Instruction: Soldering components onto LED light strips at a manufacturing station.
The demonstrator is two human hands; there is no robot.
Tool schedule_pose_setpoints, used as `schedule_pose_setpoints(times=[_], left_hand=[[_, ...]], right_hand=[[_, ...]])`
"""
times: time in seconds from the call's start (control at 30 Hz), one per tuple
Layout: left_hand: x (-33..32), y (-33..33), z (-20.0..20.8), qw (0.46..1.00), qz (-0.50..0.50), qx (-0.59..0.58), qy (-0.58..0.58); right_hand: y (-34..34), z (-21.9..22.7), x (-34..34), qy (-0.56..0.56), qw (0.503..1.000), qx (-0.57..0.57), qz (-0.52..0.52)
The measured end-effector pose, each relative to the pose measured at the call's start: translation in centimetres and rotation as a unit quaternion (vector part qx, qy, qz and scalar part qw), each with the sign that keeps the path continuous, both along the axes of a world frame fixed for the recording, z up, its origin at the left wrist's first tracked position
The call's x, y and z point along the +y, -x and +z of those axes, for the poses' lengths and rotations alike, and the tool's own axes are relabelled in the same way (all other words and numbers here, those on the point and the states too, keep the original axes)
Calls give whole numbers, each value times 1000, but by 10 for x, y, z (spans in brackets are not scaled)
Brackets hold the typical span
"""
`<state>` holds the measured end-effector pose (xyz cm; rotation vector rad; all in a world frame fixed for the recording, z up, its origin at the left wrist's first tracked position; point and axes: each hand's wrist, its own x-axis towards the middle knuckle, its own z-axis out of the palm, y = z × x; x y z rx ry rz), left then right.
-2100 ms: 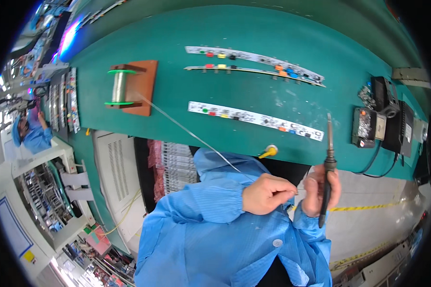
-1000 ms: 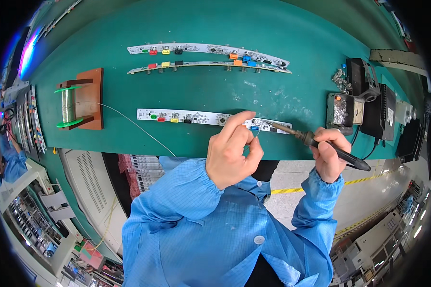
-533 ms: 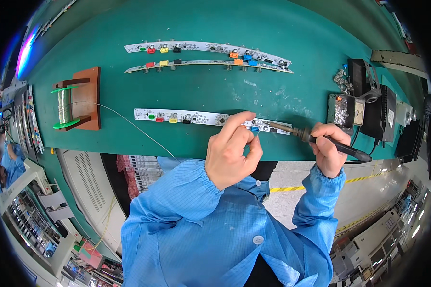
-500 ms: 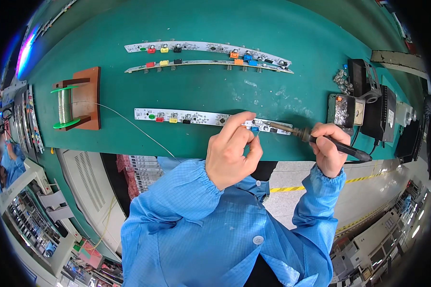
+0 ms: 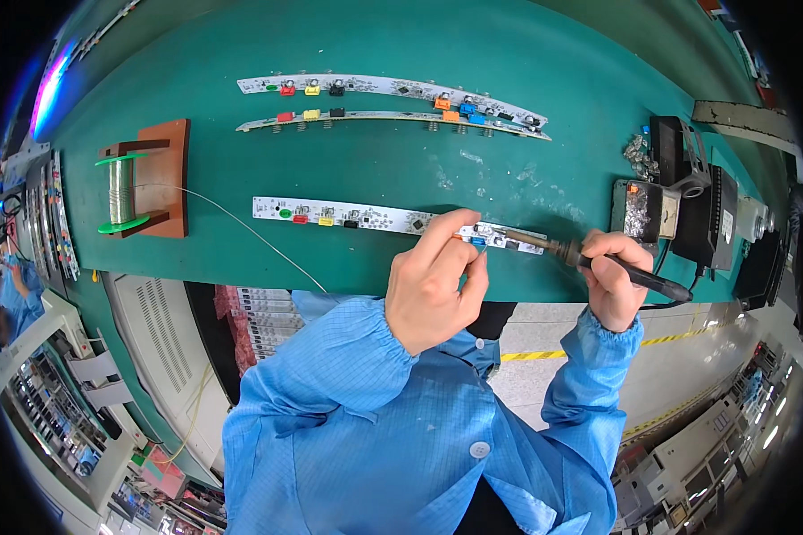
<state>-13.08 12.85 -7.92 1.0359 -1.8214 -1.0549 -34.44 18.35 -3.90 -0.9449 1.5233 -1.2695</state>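
Note:
A long white circuit board (image 5: pixel 384 218) lies near the bench's front edge, with red, yellow, black and blue connectors along it. My left hand (image 5: pixel 437 287) is closed over its right half, index fingertip at the board and thumb bent beside the blue connector (image 5: pixel 479 242). A thin strand shows at the thumb tip; it looks like solder wire, which runs from the spool (image 5: pixel 121 193) and passes out of sight at my left sleeve. In my right hand (image 5: pixel 614 283) is a soldering iron (image 5: pixel 656 283), tip pointing left onto the board beside the blue connector.
Two similar boards (image 5: pixel 375 85) lie farther back, one turned on its edge. The spool sits on a brown stand (image 5: pixel 177 178) at left. At right are an iron holder (image 5: pixel 678 152), a small tin with solder residue (image 5: pixel 632 209), and a dark box (image 5: pixel 712 223).
Both hands, the iron and the board keep nearly the same positions. The whole view has shifted very slightly.

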Motion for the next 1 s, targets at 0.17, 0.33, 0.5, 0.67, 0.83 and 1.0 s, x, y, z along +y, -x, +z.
schedule_pose_setpoints(times=[0.17,0.33,0.5,0.67,0.83,1.0], left_hand=[[1,-1,1,1000,3,1,-11],[1,-1,3,1000,1,-3,-23],[1,3,4,1000,-2,10,-13],[0,-4,16,1000,11,19,-3],[11,-16,34,998,-8,60,-7],[30,-25,34,976,-72,136,-152]], right_hand=[[0,-1,2,-5,1000,-8,2],[4,-5,4,-2,1000,-15,5],[4,-1,10,31,999,-25,-29],[-15,-12,57,185,950,81,-239],[-11,-55,92,232,858,317,-330],[-11,-49,86,161,872,383,-260]])
